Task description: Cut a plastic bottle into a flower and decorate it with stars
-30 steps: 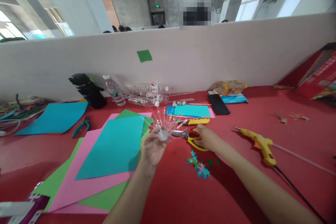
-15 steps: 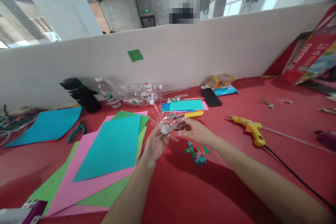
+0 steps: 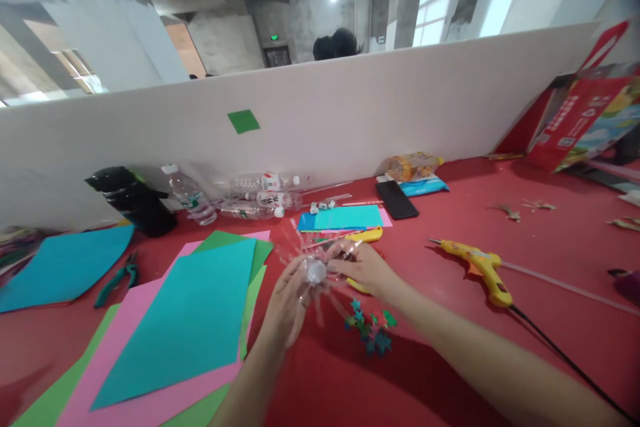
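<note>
A clear plastic bottle top (image 3: 316, 271), cut into thin strips that splay outward, is held above the red table with its round end facing me. My left hand (image 3: 286, 307) is wrapped around its left side. From the right, my right hand (image 3: 367, 270) pinches one of the clear strips. Just behind and below the hands lie a yellow utility knife (image 3: 369, 235) and a yellow-handled tool (image 3: 358, 286), partly covered by my right hand. Small coloured glitter stars (image 3: 373, 333) lie on the table below the right hand.
Coloured paper sheets (image 3: 185, 320) spread to the left, near pliers (image 3: 118, 280) and a black flask (image 3: 131, 200). Several plastic bottles (image 3: 260, 199) lie along the white partition (image 3: 320, 120). A phone (image 3: 397, 199) sits behind; a yellow glue gun (image 3: 475, 263) with a cable lies right.
The head view has tilted slightly up and shifted. My right hand's fingers have closed on a strip of the bottle top; my left hand keeps hold of it.
</note>
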`<state>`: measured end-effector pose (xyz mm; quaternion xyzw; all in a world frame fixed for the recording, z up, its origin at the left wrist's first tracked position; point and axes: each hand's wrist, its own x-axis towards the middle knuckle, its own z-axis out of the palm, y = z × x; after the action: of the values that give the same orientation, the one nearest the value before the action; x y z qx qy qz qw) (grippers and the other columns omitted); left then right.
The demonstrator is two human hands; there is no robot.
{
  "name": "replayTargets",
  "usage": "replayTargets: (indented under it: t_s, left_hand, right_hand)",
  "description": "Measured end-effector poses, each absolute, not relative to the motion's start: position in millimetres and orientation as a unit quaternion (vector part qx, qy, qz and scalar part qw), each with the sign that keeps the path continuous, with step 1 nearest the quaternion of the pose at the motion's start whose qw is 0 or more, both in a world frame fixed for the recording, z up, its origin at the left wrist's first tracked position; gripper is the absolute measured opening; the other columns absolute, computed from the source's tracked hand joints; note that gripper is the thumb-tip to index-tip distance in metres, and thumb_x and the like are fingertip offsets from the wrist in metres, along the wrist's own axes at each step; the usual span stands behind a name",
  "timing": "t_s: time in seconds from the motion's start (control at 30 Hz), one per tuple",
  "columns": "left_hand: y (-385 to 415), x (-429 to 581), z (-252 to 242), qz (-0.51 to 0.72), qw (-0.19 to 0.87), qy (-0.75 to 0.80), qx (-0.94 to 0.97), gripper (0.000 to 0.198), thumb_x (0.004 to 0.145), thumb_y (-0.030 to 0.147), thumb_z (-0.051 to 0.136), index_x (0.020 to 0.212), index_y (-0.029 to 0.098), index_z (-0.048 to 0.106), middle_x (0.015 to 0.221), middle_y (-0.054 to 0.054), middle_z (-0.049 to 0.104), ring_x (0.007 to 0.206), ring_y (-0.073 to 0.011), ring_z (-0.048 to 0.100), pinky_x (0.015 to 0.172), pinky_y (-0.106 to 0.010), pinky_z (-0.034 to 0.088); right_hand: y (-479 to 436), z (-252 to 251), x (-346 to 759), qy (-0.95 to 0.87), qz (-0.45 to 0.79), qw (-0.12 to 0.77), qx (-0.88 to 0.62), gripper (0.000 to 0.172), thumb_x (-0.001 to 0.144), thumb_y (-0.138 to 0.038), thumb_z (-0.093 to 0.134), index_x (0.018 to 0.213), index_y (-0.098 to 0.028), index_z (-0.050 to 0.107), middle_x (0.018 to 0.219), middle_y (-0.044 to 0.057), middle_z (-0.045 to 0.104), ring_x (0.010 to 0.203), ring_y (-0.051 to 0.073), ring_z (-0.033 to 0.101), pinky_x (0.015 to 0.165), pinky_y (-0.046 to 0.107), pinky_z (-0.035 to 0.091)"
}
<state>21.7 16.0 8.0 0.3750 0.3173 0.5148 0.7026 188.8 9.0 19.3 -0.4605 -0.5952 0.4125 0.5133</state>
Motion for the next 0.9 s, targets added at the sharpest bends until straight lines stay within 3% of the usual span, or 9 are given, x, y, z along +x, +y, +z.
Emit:
replayTargets:
  t_s: [0.23,0.33,0.5,0.63,0.73,0.8,0.9]
  left_hand:
    - [53,28,57,0.502,0.679,0.286,0.454,0.022,0.07,0.028,0.073,0.088,0.016,0.07,0.081,-0.006,0.07,0.061,-0.0149,0.062,0.055,-0.024,0.05]
    - [56,33,67,0.469,0.67,0.319,0.479,0.018,0.075,0.028,0.068,0.087,0.016,0.07,0.07,-0.004,0.066,0.052,-0.0114,0.055,0.048,-0.021,0.043]
    - [53,31,54,0.415,0.679,0.348,0.496,0.014,0.075,0.031,0.066,0.077,0.018,0.069,0.062,-0.003,0.059,0.047,-0.0109,0.044,0.041,-0.022,0.032]
    - [50,27,48,0.385,0.675,0.353,0.521,0.022,0.081,0.033,0.06,0.065,0.019,0.064,0.051,0.0,0.05,0.043,-0.0108,0.037,0.041,-0.024,0.027]
    - [48,26,50,0.37,0.67,0.36,0.533,0.024,0.08,0.038,0.06,0.067,0.018,0.064,0.049,-0.001,0.05,0.042,-0.0107,0.036,0.041,-0.025,0.025]
    - [48,27,52,0.366,0.669,0.362,0.536,0.025,0.079,0.041,0.061,0.067,0.018,0.064,0.05,-0.001,0.05,0.042,-0.0105,0.035,0.041,-0.025,0.025]
    - [49,27,51,0.362,0.68,0.361,0.525,0.027,0.079,0.042,0.062,0.065,0.019,0.062,0.053,-0.002,0.052,0.043,-0.0108,0.037,0.041,-0.025,0.026]
  right_hand:
    - [12,96,227,-0.564,0.299,0.626,-0.447,0.013,0.085,-0.03,0.055,0.092,-0.021,0.061,0.073,-0.002,0.056,0.065,0.011,0.051,0.06,0.023,0.042]
    - [-11,125,233,-0.643,0.254,0.58,-0.431,0.007,0.085,-0.025,0.057,0.086,-0.022,0.064,0.073,-0.002,0.058,0.066,0.011,0.053,0.059,0.023,0.041]
    - [-25,131,232,-0.727,0.193,0.513,-0.414,0.012,0.087,-0.016,0.056,0.084,-0.024,0.065,0.088,0.0,0.064,0.087,0.015,0.058,0.079,0.029,0.044]
    - [-19,122,223,-0.736,0.153,0.523,-0.401,0.011,0.087,-0.015,0.055,0.085,-0.023,0.063,0.086,0.0,0.066,0.084,0.015,0.059,0.078,0.029,0.045]
    - [-16,115,214,-0.742,0.116,0.51,-0.419,0.011,0.087,-0.016,0.054,0.082,-0.021,0.063,0.08,0.0,0.066,0.078,0.014,0.059,0.078,0.03,0.044]
    - [-15,112,212,-0.717,0.141,0.513,-0.45,0.01,0.086,-0.017,0.056,0.082,-0.022,0.064,0.079,-0.001,0.067,0.076,0.014,0.059,0.074,0.029,0.045]
    - [-15,109,214,-0.65,0.282,0.524,-0.474,0.01,0.085,-0.022,0.056,0.082,-0.022,0.064,0.075,-0.001,0.065,0.071,0.013,0.06,0.063,0.024,0.046]
